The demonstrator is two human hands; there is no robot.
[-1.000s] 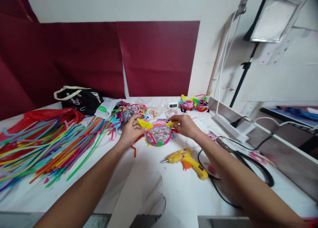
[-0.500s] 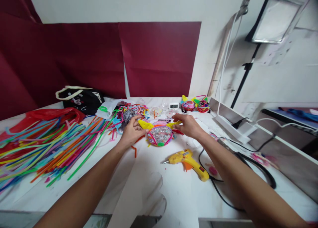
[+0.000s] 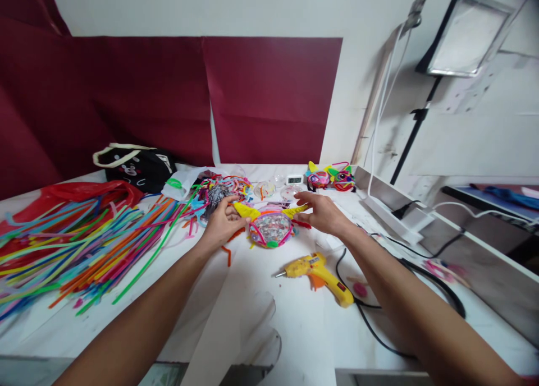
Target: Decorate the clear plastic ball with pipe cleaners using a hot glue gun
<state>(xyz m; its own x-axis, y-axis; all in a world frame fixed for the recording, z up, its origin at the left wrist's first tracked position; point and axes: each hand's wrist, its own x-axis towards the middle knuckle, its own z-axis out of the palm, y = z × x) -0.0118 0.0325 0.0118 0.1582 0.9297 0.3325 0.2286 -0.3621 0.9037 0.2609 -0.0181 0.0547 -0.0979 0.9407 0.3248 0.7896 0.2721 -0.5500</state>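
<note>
A round animal-like craft piece [image 3: 272,229], with a clear dome, a pink pipe-cleaner rim, yellow ears and a green spot at the bottom, is between my two hands. My left hand [image 3: 224,224] has its fingers and thumb closed around the left ear and side. At the right ear, my right hand [image 3: 322,213] has its thumb and forefinger on either side of the tip. In front of the piece a yellow hot glue gun [image 3: 318,274] lies on its side, nozzle to the left.
Many coloured pipe cleaners [image 3: 105,246] spread over the left, beside a red plastic bag [image 3: 96,192] and black bag [image 3: 138,173]. Two finished-looking masks [image 3: 330,177] and a small digital clock [image 3: 293,179] stand behind. A black cord [image 3: 370,327] runs right under my arm.
The right thumb and forefinger have spread slightly at the ear tip. The left hand, the craft piece and the glue gun stay nearly in place.
</note>
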